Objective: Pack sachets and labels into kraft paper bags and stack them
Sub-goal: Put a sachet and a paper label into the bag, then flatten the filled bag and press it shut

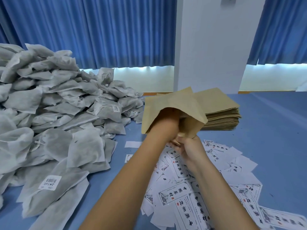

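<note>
A kraft paper bag (174,100) is held up over the blue table, its mouth turned toward me. My left hand (164,123) is pushed into the bag up to the wrist, so its fingers are hidden. Something pale grey shows just inside the mouth; I cannot tell what it is. My right hand (191,148) pinches the lower edge of the bag's mouth from below. A big heap of grey sachets (58,105) fills the left side. Loose white printed labels (199,188) lie scattered under my forearms.
A flat stack of kraft bags (221,112) lies behind the held bag, at the right. The blue table top (274,130) runs out to the right. A white pillar (211,47) and blue curtains (99,30) stand behind the table.
</note>
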`<state>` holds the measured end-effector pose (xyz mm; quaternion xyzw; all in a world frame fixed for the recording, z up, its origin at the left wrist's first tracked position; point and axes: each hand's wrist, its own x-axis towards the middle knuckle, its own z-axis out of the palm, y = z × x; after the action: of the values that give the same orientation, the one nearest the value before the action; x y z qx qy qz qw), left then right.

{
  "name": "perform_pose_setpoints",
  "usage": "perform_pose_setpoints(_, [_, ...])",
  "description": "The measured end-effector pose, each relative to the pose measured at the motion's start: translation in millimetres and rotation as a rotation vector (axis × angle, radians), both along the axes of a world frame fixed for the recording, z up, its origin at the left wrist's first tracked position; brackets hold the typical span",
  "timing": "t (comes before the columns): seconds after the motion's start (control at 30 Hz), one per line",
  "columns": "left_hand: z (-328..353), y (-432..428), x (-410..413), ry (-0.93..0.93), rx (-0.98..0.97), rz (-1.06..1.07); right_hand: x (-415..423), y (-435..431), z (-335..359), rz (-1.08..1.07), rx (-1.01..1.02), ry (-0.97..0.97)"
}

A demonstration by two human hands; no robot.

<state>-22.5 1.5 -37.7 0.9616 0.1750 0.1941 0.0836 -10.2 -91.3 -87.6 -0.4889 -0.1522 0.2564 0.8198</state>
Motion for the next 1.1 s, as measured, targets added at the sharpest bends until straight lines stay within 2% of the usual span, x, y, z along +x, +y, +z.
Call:
perform_pose_setpoints(0.07, [-9.5,-12.0,-20.8,-0.17,0.156,-0.252,4.0,-2.5,0.7,-0.048,-0.054,-0.027])
perform_pose_setpoints(0.13, [-21.3,-11.6,-45.2,-0.452,0.238,-0.491,6.1,-5.4,0.3,-0.065,-0.055,-0.027])
perform_pose_setpoints(0.2, [-36.1,1.1,-69.6,-0.685,0.148,-0.501,6.8,-7.1,0.4,-0.049,-0.001,0.039])
perform_pose_setpoints(0.23, [-39.7,7.2,-77.8,-0.709,0.044,-0.396,6.3,-6.8,0.8,-0.036,0.023,0.057])
perform_pose_setpoints(0.27, [-43.0,16.3,-80.5,-0.662,-0.061,-0.228,5.3,-6.6,1.8,-0.024,0.032,0.05])
perform_pose_setpoints(0.3, [-44.1,24.5,-81.7,-0.521,-0.138,-0.02,4.4,-6.3,2.3,-0.02,0.029,0.03])
perform_pose_setpoints(0.37, [-48.9,36.1,-81.7,-0.167,-0.1,0.264,4.1,-6.5,2.4,-0.049,0.009,0.0])
perform_pose_setpoints(0.4, [-54.4,40.6,-80.5,-0.051,-0.1,0.298,5.2,-6.5,1.9,-0.064,0.008,0.001])
perform_pose_setpoints(0.53, [-73.2,46.7,-76.0,0.271,-0.203,0.196,11.0,-8.1,-0.1,-0.079,0.008,0.053])
perform_pose_setpoints(0.67, [-72.7,55.3,-78.8,0.177,-0.395,0.151,9.0,-8.8,-0.8,-0.078,-0.004,0.044])
perform_pose_setpoints(0.77, [-71.5,61.9,-89.9,0.189,-0.494,0.076,10.7,-10.4,-1.3,-0.079,-0.001,0.063])
perform_pose_setpoints(0.87, [-68.9,63.4,-95.0,0.245,-0.516,0.038,11.1,-10.5,-2.0,-0.068,0.004,0.073])
perform_pose_setpoints(1.1, [-61.4,60.3,-92.5,0.185,-0.609,0.037,10.8,-10.7,-2.2,-0.067,-0.003,0.104])
